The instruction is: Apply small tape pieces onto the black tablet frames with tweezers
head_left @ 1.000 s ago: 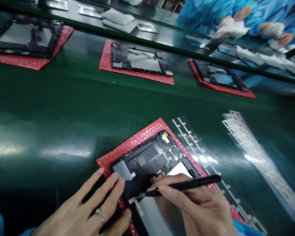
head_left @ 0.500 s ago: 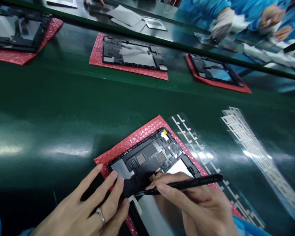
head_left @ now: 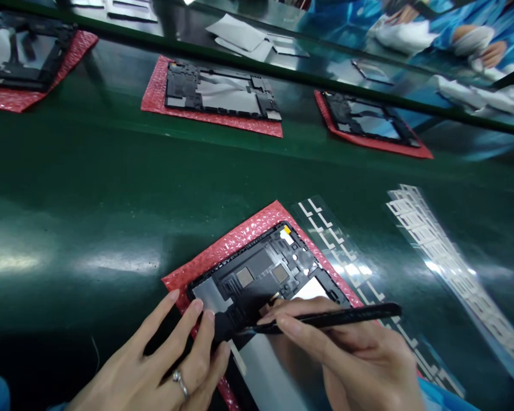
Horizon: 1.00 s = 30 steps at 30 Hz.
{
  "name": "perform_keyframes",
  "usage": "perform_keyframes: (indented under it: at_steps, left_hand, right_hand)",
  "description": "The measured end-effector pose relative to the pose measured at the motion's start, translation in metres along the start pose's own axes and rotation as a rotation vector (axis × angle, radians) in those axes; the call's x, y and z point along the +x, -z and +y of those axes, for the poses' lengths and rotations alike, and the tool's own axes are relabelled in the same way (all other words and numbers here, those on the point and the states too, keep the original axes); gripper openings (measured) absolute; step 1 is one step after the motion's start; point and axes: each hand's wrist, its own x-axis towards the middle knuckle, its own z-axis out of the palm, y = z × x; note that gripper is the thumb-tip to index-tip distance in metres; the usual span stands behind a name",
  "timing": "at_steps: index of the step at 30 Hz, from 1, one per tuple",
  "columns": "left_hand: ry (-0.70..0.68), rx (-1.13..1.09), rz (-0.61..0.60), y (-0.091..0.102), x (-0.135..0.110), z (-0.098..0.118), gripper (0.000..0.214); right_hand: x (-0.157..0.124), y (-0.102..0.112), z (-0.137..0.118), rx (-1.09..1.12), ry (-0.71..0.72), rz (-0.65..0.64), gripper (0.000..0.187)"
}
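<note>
An opened tablet (head_left: 257, 294) with its inside facing up lies at an angle on a sheet of red bubble wrap (head_left: 235, 240). My right hand (head_left: 360, 354) pinches black tweezers (head_left: 346, 317), their tips low over a black piece near the tablet's left edge. Whether the tips grip anything is too small to tell. My left hand (head_left: 167, 354), ring on one finger, rests with fingers spread along the tablet's left edge and the wrap. Its fingertips touch the black piece (head_left: 227, 325) beside the tweezer tips. My hands hide the tablet's lower part in places.
Right of the tablet lie a clear strip with white L-shaped stickers (head_left: 325, 228) and a stack of similar strips (head_left: 454, 268). Further back, more opened tablets (head_left: 227, 94) sit on red wrap along a green rail (head_left: 291, 74). Co-workers in blue sleeves (head_left: 346, 23) handle white material beyond.
The tweezer tips and my right hand have shifted slightly right. My left thumb has moved a little right and up. At the back, the tablets appear slightly further left, and a co-worker's gloved hand has moved.
</note>
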Motion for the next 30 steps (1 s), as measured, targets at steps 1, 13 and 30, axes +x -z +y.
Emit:
perform_keyframes:
  at_steps: [1,13,30]
  left_hand:
    - [0.007,0.004,0.003,0.000,0.001,0.001,0.039]
    - [0.071,0.018,-0.055,0.008,0.013,0.002,0.033]
    - [0.045,0.010,-0.043,0.004,0.006,0.001,0.035]
  right_hand:
    - [0.000,0.002,-0.001,0.030,-0.005,0.017,0.010]
    - [-0.008,0.005,0.001,0.059,-0.024,-0.136,0.012]
    - [-0.006,0.002,-0.001,0.144,-0.065,-0.125,0.016]
